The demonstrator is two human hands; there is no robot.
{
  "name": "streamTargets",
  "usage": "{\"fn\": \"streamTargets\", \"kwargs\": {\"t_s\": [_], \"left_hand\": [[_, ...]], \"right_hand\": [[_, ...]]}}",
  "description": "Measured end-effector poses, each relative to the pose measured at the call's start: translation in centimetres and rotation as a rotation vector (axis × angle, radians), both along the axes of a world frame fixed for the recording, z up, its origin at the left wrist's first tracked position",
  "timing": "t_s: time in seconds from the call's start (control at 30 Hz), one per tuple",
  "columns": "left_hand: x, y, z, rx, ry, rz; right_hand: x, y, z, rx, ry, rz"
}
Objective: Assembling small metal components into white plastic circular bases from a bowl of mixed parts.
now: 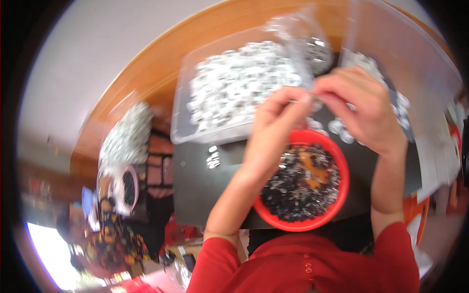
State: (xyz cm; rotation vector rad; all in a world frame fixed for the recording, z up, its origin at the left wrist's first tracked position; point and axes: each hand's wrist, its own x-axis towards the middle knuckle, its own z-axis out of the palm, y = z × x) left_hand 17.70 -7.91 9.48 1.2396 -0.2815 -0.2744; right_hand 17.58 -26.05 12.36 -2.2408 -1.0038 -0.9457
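My left hand (278, 119) and my right hand (359, 105) meet above the far rim of a red bowl (299, 226). Both have thumb and fingers pinched together, nearly fingertip to fingertip. Something tiny seems to be between them, but it is blurred and too small to name. Inside the bowl lie many small black and shiny clear or metallic pieces (286, 195), with an orange-brown patch (313, 168) among them. Just beyond my left hand, small white round parts (239, 83) fill a clear plastic tub (215, 137).
Loose white pieces (342, 131) lie on the dark table (195, 195) near my right hand. Behind stands a clear bag (317, 53) of shiny parts; a tall clear container (410, 63) is at right. Leftward are a heap of whitish pieces (128, 132) and a person in patterned clothing (115, 239).
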Motion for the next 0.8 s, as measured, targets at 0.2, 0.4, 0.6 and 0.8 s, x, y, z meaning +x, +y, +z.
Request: {"fn": "streamTargets", "kwargs": {"t_s": [0.2, 0.4, 0.6, 0.8], "left_hand": [[0.1, -0.3, -1.0, -0.062, -0.094, -0.076], [-0.2, 0.5, -0.7, 0.032, -0.210, -0.060], [-0.2, 0.5, -0.2, 0.161, -0.265, -0.037], [-0.5, 0.3, 0.6, 0.118, -0.136, -0.018]], "right_hand": [[-1.7, 0.9, 0.6, 0.008, 0.045, 0.001], [-2.4, 0.9, 1.2, 0.036, 0.106, 0.041], [-2.1, 0.2, 1.5, -0.009, 0.047, 0.087], [-1.1, -0.5, 0.7, 0.054, 0.036, 0.087]]}}
